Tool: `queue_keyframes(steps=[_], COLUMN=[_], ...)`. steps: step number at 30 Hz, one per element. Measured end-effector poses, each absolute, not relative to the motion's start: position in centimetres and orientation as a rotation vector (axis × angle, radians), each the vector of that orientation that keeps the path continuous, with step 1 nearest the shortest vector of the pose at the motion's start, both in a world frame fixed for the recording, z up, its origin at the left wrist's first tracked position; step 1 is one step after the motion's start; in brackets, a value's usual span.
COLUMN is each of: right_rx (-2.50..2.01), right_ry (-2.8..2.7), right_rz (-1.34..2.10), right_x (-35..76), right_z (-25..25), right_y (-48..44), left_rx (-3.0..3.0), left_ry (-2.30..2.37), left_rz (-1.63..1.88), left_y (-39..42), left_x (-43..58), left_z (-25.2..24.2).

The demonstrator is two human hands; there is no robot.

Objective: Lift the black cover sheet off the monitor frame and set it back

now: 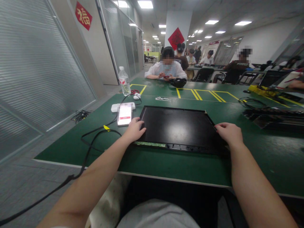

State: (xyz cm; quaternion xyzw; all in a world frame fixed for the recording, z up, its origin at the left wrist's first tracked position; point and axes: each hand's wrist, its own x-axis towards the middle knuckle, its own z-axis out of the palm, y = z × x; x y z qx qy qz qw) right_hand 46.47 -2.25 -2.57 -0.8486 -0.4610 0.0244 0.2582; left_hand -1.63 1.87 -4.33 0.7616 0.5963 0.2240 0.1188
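Observation:
A black flat screen panel (178, 126) lies face up on the green table (261, 152) in front of me. My left hand (135, 129) rests on its left edge with the fingers curled over the frame. My right hand (230, 133) grips the right edge, fingers bent around it. A strip of exposed green circuit board shows along the panel's near edge (149, 144).
A phone (124, 115) and a white power bank (115, 107) lie left of the panel, with black cables (95, 139) trailing off the table. A water bottle (124, 81) stands at the far left. More dark panels (273, 117) lie at right. People sit at the far tables.

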Motion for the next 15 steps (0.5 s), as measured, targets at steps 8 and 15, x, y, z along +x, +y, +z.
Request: queue_keyframes(steps=[8, 15], right_rx=[-2.263, -2.179], right_ry=[-1.179, -1.134], right_rz=[0.101, 0.118], right_x=[46.2, 47.1], right_z=[-2.3, -2.6], right_y=[-2.5, -2.8], left_rx=[2.206, 2.106], left_ry=[1.820, 2.073], left_rz=[0.667, 0.432], left_y=[0.6, -0.3], left_x=[-1.2, -1.1], left_z=[-2.5, -0.6])
